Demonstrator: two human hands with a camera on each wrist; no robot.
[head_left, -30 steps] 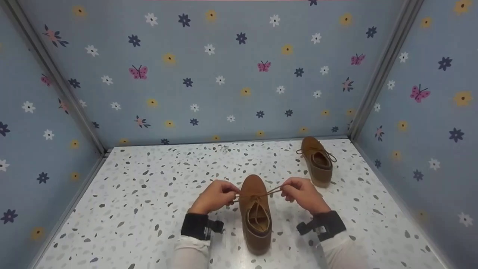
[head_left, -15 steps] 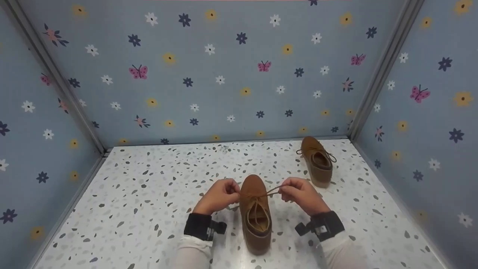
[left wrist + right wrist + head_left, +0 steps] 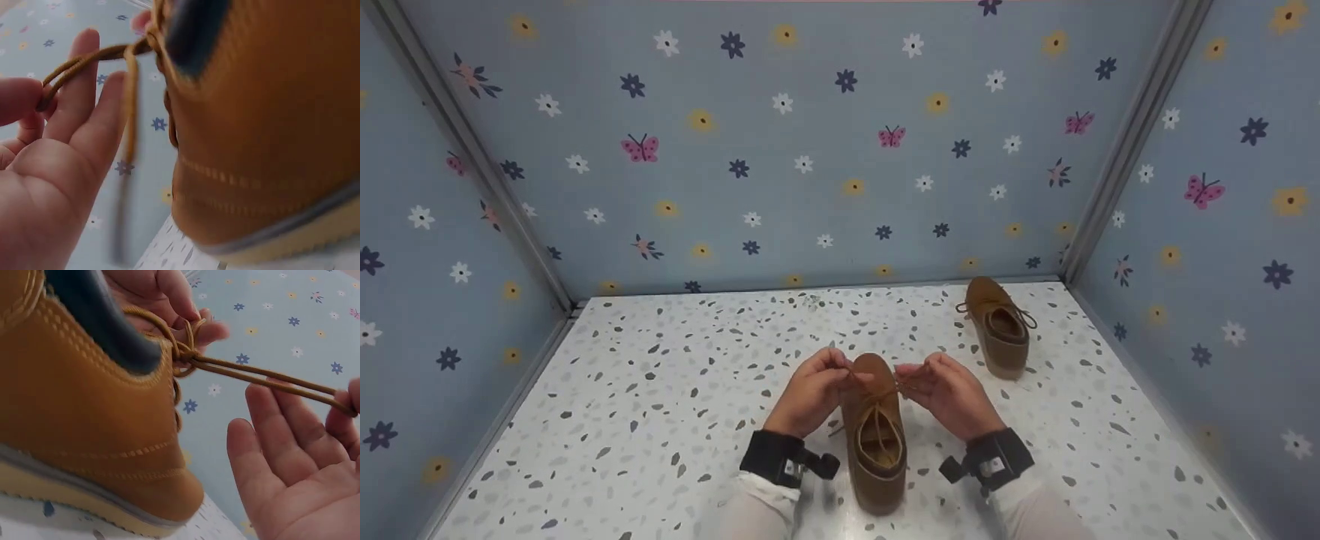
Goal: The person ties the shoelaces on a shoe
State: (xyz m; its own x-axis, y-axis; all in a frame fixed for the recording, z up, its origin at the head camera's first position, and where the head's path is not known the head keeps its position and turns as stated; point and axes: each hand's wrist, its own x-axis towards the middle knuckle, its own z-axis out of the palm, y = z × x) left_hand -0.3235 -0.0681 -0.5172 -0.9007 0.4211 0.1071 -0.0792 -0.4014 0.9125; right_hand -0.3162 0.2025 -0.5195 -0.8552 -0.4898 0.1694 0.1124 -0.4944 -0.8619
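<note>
A brown lace-up shoe [image 3: 881, 487] stands on the floor, toe pointing away, between my two hands. My left hand [image 3: 814, 394] is at its left side, the fingers reaching over the toe end. In the left wrist view the thumb and a curled finger pinch a doubled shoelace [image 3: 101, 54], while two other fingers stretch out behind it; a loose lace end hangs down. On the other side, my right hand [image 3: 958, 396] pinches another lace loop [image 3: 270, 374] between thumb and finger, its remaining fingers extended. Both loops meet at a knot [image 3: 185, 353] above the tongue.
A matching brown shoe [image 3: 997, 334], its lace tied in a bow, stands farther back on the right. The speckled white floor [image 3: 675, 375] is bounded by flower-patterned panels [image 3: 810, 150] at the back and both sides.
Both hands have moved inward to the shoe's front, the left going rightward and the right leftward. The stretch of lace between the right hand and the shoe looks shorter. The shoe stays in place.
</note>
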